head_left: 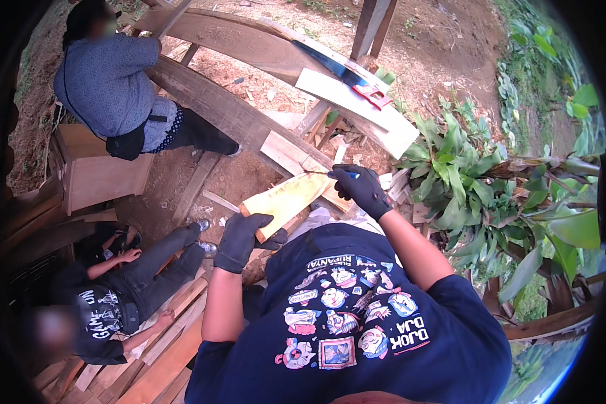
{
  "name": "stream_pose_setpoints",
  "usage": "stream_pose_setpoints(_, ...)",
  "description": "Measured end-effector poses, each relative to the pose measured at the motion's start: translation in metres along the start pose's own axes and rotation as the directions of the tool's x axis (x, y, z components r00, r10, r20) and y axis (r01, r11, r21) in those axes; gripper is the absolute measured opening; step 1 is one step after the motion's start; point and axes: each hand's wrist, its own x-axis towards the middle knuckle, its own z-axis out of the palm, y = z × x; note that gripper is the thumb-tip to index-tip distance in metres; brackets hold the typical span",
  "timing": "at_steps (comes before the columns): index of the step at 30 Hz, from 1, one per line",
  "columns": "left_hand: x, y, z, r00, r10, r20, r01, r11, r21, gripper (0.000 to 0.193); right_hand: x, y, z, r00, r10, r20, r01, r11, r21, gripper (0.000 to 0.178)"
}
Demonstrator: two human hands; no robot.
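My left hand (pixel 244 237), in a dark glove, is closed round the near left end of a pale wood piece (pixel 286 200). The piece lies tilted, its far right end close to my right hand (pixel 361 188). That hand is gloved too and grips a thin tool with a blue handle (pixel 352 175). The tool's narrow metal shaft points left over the wood's far end; its exact tip shape is too small to tell. Beneath and beyond the wood, a long plank (pixel 242 128) runs from the upper left, with a smaller light board (pixel 281 152) on it.
A handsaw (pixel 330 64) with a red and white handle lies on planks beyond, near a white board (pixel 357 101). One person (pixel 114 81) stands at upper left by a wooden box (pixel 108 176); another (pixel 114 306) sits among stacked planks (pixel 175 343). Leafy plants (pixel 461 168) grow on the right.
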Motion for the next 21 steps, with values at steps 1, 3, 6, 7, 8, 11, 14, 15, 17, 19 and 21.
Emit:
stream_pose_setpoints(1,-0.003,-0.005,0.007,0.998,0.051,-0.028,-0.052,0.998,-0.035,0.055,-0.006,-0.003,0.000,1.000,-0.017,-0.015,0.018,1.000,0.017,0.050)
stream_pose_setpoints(3,0.010,-0.030,0.010,0.994,0.096,-0.050,-0.102,0.988,-0.116,0.053,-0.006,-0.002,-0.004,0.994,-0.083,-0.071,0.087,0.995,0.056,0.053)
stream_pose_setpoints(6,0.031,-0.052,0.037,0.990,0.141,0.004,-0.133,0.945,-0.299,0.046,0.009,-0.017,-0.014,0.992,-0.055,-0.114,0.071,0.988,0.138,0.056)
stream_pose_setpoints(7,0.041,-0.053,0.048,0.990,0.132,0.046,-0.108,0.932,-0.346,0.045,0.027,-0.012,-0.020,0.995,-0.052,-0.083,0.067,0.981,0.182,0.057)
stream_pose_setpoints(8,0.052,-0.053,0.057,0.989,0.125,0.085,-0.082,0.917,-0.390,0.043,0.043,-0.016,-0.022,0.998,-0.010,-0.069,0.022,0.985,0.169,0.060)
stream_pose_setpoints(11,0.100,-0.069,0.067,0.979,0.070,0.193,0.025,0.891,-0.453,0.038,0.092,-0.012,-0.024,1.000,0.008,-0.016,-0.006,0.990,0.143,0.064)
stream_pose_setpoints(14,0.143,-0.093,0.078,0.976,0.034,0.213,0.077,0.870,-0.487,0.034,0.133,-0.002,-0.014,0.998,0.051,-0.041,-0.051,0.999,-0.013,0.062)
stream_pose_setpoints(15,0.154,-0.101,0.080,0.984,0.022,0.176,0.067,0.872,-0.485,0.034,0.140,0.000,-0.008,0.997,0.019,-0.068,-0.028,0.991,-0.134,0.062)
stream_pose_setpoints(17,0.165,-0.110,0.087,0.987,0.017,0.160,0.063,0.875,-0.481,0.033,0.144,-0.004,0.000,0.992,-0.048,-0.121,0.000,0.929,-0.371,0.062)
stream_pose_setpoints(19,0.168,-0.111,0.085,0.991,0.035,0.128,0.021,0.909,-0.416,0.032,0.127,-0.009,0.013,0.974,-0.145,-0.174,0.022,0.825,-0.565,0.060)
stream_pose_setpoints(21,0.149,-0.101,0.086,0.993,0.082,0.090,-0.054,0.959,-0.280,0.032,0.105,-0.013,0.023,0.939,-0.276,-0.204,0.121,0.823,-0.554,0.059)
